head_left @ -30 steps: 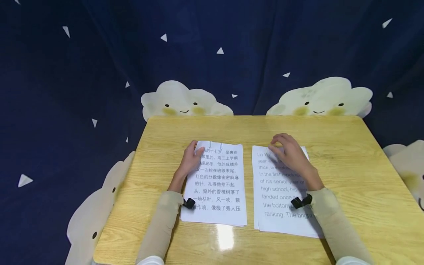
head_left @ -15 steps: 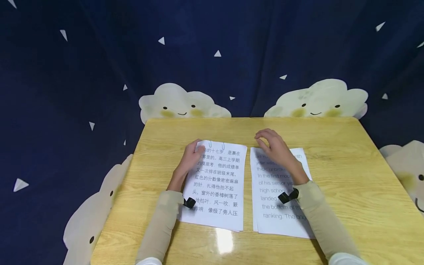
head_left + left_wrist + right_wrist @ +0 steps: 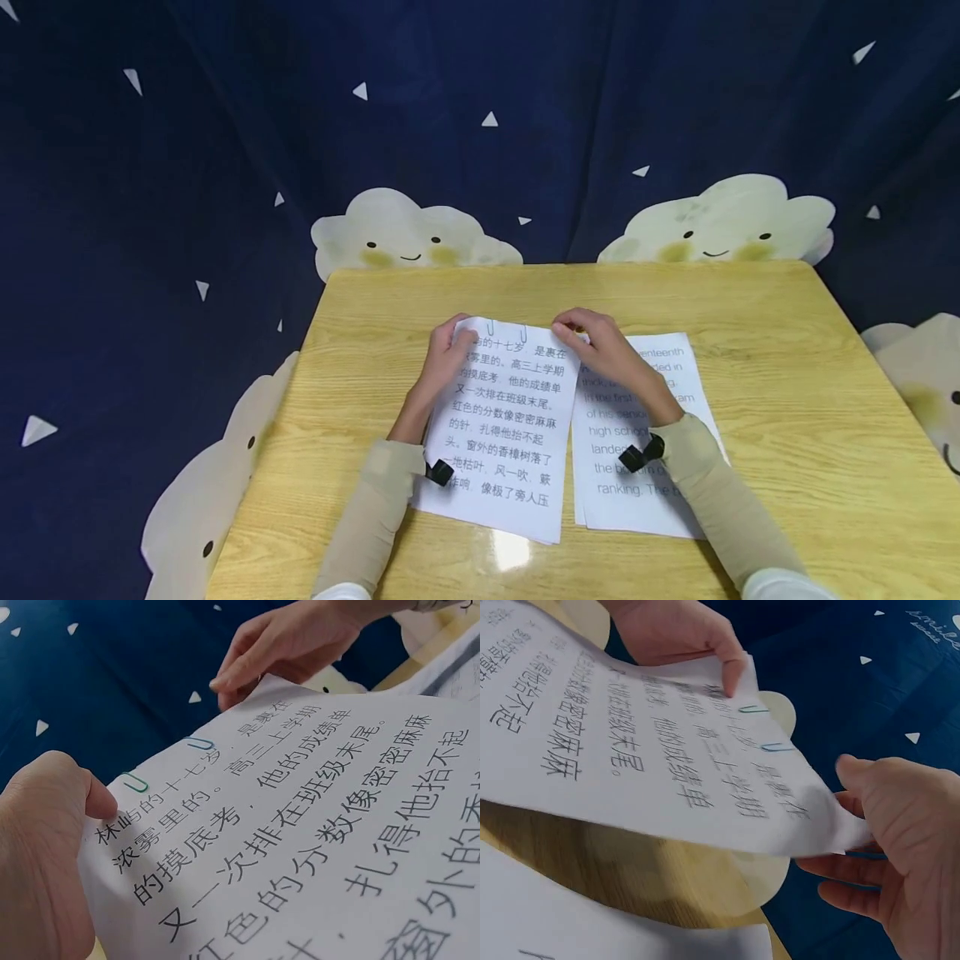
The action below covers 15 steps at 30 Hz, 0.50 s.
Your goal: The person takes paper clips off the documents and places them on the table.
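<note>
Two paper clips, one green (image 3: pixel 136 782) and one blue (image 3: pixel 199 743), sit on the top edge of a stack of paper (image 3: pixel 498 417) printed in Chinese. My left hand (image 3: pixel 447 354) grips the stack's upper left corner, thumb on the printed face. At the upper right corner is my right hand (image 3: pixel 603 350), its thumb on the near side and its fingers behind the paper. In the right wrist view that corner reaches in between the right thumb and fingers (image 3: pixel 851 866). The stack's top is raised off the table.
A second stack of paper (image 3: pixel 637 500), printed in English, lies on the wooden table (image 3: pixel 787 375) to the right, partly under my right forearm. Behind the table hangs a dark blue curtain (image 3: pixel 435 133) with cloud shapes (image 3: pixel 412 229).
My right hand has moved left from over the English pages to the Chinese stack's corner. My left hand has lifted that stack's top edge and shifted it slightly right.
</note>
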Available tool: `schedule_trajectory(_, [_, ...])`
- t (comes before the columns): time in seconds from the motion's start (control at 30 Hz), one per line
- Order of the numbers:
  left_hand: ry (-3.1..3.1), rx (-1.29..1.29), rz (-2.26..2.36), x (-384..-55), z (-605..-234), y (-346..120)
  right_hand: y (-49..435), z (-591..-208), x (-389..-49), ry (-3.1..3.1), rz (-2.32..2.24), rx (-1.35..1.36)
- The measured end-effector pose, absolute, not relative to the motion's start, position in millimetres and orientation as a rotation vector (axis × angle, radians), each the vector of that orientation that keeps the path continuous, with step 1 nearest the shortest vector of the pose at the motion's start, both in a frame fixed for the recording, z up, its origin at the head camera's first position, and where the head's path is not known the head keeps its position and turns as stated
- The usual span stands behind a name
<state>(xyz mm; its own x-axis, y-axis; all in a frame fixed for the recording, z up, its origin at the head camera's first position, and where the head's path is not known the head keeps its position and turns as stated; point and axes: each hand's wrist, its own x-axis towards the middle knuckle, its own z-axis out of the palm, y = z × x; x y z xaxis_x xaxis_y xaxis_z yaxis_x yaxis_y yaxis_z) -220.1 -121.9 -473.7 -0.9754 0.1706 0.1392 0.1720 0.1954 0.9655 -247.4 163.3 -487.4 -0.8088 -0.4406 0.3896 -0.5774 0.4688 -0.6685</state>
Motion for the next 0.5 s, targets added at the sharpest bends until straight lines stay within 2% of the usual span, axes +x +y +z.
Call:
schedule_trajectory(0.1, [-2.418, -0.375, -1.977, -219, -472, -116, 160, -487, -245, -2.557, 1.275, 0.924])
schedule_trajectory(0.33, [-2.354, -0.366, -2.066, -227, -495, -106, 160, -474, -237, -2.555, 1.359, 0.867])
schedule_trajectory(0.5, [-2.294, -0.441, -2.129, -222, -495, -99, 163, -461, -232, -2.564, 1.389, 0.859])
